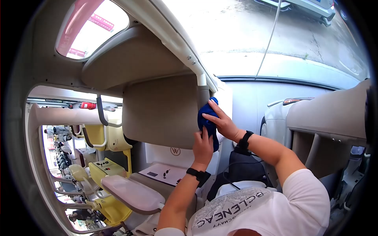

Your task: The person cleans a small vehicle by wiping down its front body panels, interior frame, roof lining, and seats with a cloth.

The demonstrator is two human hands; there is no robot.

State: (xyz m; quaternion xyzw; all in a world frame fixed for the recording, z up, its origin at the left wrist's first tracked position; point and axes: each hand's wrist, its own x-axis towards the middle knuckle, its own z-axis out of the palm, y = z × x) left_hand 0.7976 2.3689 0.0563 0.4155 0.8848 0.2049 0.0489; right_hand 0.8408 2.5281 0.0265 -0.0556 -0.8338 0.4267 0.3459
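Note:
A blue cloth [205,111] lies against the grey sleeve [203,94] of a white bar, beside the beige seat back [161,106]. My right hand [223,122] presses the cloth from the right, its fingers bent over it. Just below, my left hand [202,148] grips the lower part of the cloth with its fingertips pointing up. A dark band circles each wrist. The part of the bar under the cloth is hidden.
A white frame post [173,33] curves above the seat. Left of my arms are a padded armrest [132,193] and a white panel with dark controls [163,173]. Yellow vehicles [114,210] stand farther left. Another white vehicle [315,114] is at the right.

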